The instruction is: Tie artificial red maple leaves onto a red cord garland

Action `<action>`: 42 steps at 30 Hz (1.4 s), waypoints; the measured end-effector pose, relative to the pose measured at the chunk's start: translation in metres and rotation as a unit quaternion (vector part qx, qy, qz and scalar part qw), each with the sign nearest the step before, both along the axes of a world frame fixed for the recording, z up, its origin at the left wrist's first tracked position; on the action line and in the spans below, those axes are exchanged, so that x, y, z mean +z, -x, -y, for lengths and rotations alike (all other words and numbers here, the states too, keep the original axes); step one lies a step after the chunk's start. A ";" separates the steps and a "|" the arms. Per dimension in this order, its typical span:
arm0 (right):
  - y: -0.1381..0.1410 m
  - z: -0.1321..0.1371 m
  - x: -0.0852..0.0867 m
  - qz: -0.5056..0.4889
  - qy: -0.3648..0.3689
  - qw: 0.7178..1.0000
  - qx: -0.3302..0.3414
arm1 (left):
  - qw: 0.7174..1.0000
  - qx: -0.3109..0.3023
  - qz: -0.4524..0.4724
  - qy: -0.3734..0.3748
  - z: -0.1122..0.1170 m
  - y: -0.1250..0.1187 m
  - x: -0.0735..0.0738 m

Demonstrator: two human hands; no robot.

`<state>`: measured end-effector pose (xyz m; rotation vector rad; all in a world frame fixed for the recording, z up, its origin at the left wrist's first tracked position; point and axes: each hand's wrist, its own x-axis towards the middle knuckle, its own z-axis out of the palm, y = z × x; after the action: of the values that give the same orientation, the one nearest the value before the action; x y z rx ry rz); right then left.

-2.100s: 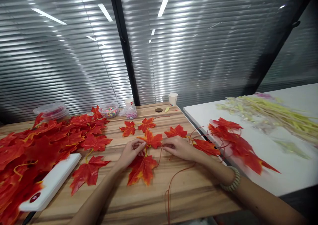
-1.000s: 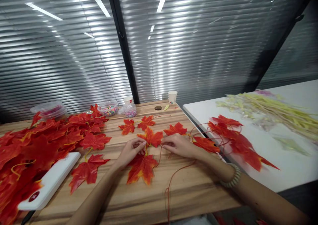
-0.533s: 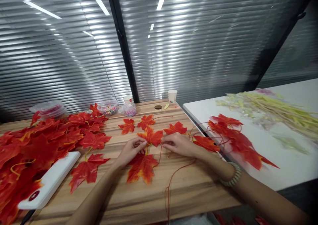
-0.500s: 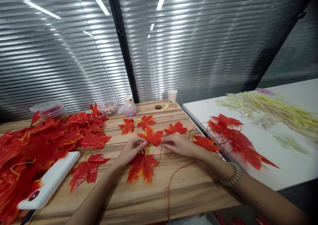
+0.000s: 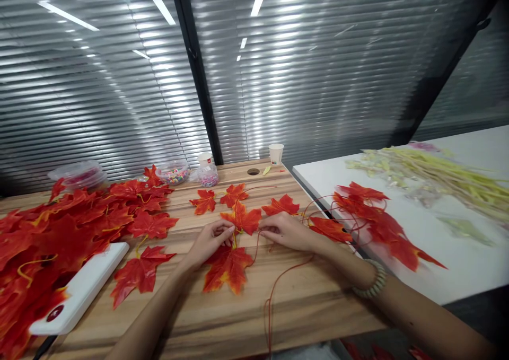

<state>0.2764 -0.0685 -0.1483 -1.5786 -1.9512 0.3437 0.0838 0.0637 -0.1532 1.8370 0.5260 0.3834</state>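
My left hand (image 5: 209, 242) pinches the yellow stem of a red-orange maple leaf (image 5: 227, 269) lying on the wooden table (image 5: 222, 317). My right hand (image 5: 287, 231) is closed on a thin red string (image 5: 272, 291) close to that stem. The string trails down over the table's front edge. Another leaf (image 5: 243, 219) lies between the two hands, just beyond the fingertips. More leaves on the string (image 5: 377, 227) stretch to the right across the white table (image 5: 457, 264).
A big heap of loose red leaves (image 5: 59, 227) covers the left side. A white flat box (image 5: 79, 291) lies at the near left. Bead containers (image 5: 174, 174) and a paper cup (image 5: 275, 154) stand at the back. Pale yellow-green sprigs (image 5: 437, 177) lie on the white table.
The view shifted slightly between two seconds ago and one second ago. Both hands stay at the same leaf stem and string, with no visible movement since.
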 end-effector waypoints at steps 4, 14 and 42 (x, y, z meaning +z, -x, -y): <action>0.000 0.000 0.000 0.008 0.000 1.000 -0.008 | 1.000 0.003 -0.006 -0.009 -0.001 0.000 0.000; 0.000 0.000 0.001 0.008 -0.009 1.000 -0.007 | 1.000 0.008 -0.003 -0.009 0.000 0.000 0.000; -0.001 -0.001 -0.001 0.005 -0.034 0.999 -0.001 | 1.000 0.010 -0.008 -0.014 0.001 0.000 0.002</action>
<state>0.2775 -0.0673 -0.1498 -1.5421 -1.9478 0.2661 0.0837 0.0625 -0.1512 1.8642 0.5518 0.3921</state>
